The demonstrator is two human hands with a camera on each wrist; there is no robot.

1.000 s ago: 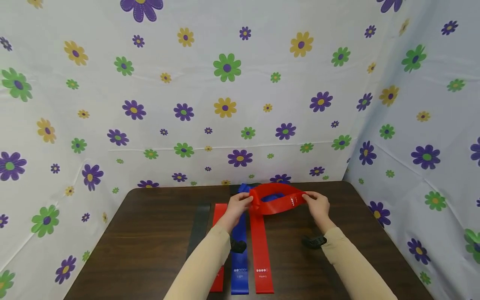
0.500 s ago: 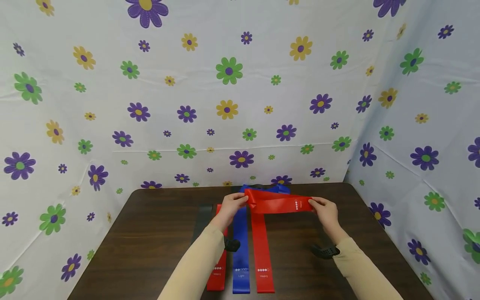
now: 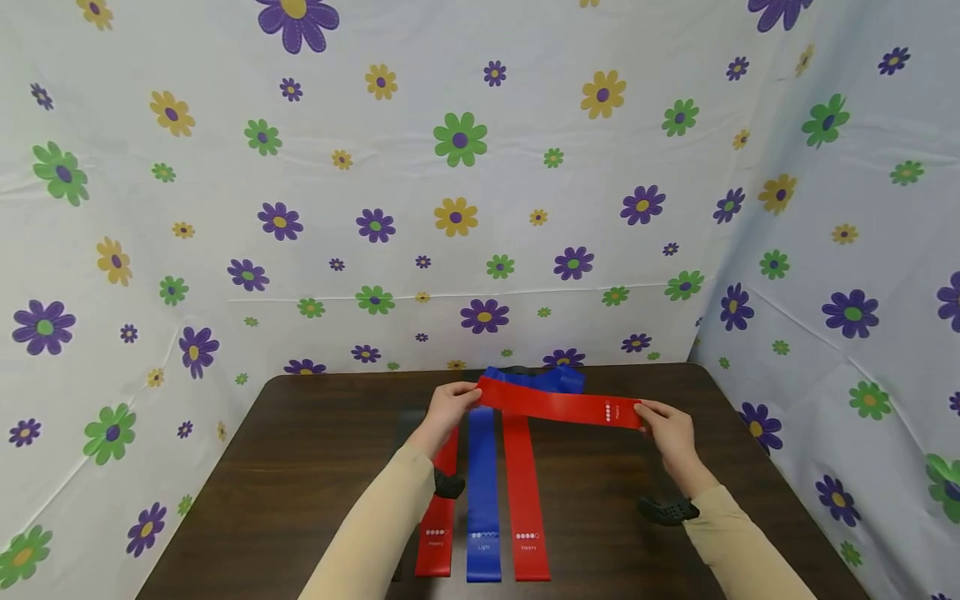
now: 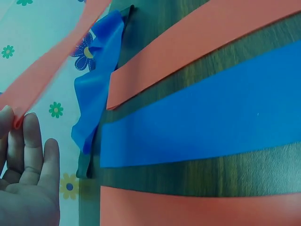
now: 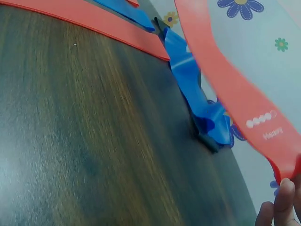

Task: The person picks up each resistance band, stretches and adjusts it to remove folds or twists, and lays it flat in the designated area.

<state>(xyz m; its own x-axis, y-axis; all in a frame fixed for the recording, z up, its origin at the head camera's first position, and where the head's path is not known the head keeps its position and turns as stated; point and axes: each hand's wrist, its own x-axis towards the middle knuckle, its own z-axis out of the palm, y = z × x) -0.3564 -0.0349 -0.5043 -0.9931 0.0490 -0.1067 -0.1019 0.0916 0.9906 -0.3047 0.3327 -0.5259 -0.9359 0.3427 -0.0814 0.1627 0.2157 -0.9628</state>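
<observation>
A red resistance band [image 3: 555, 404] marked "Heavy" is stretched flat between my two hands above the far part of the table. My left hand [image 3: 450, 406] pinches its left end between thumb and fingers; in the left wrist view that end [image 4: 28, 89] folds into a small loop at the fingertips. My right hand [image 3: 670, 431] pinches the other end, beside the printed dots and lettering [image 5: 268, 125]. Below the held band lie a red band [image 3: 527, 500], a blue band [image 3: 483, 492] marked "Light" and another red band [image 3: 435, 533], side by side lengthwise.
At the table's back edge a crumpled blue band [image 3: 558, 381] lies on a dark band [image 5: 207, 141]. A black band [image 3: 408, 423] is partly hidden behind my left arm. The dark wooden table [image 3: 300, 467] meets a flower-print cloth [image 3: 375, 167] at the back.
My hands have moved apart, left hand leftward and right hand rightward and slightly down. The red band between them went from an open loop to a flat, straight strip.
</observation>
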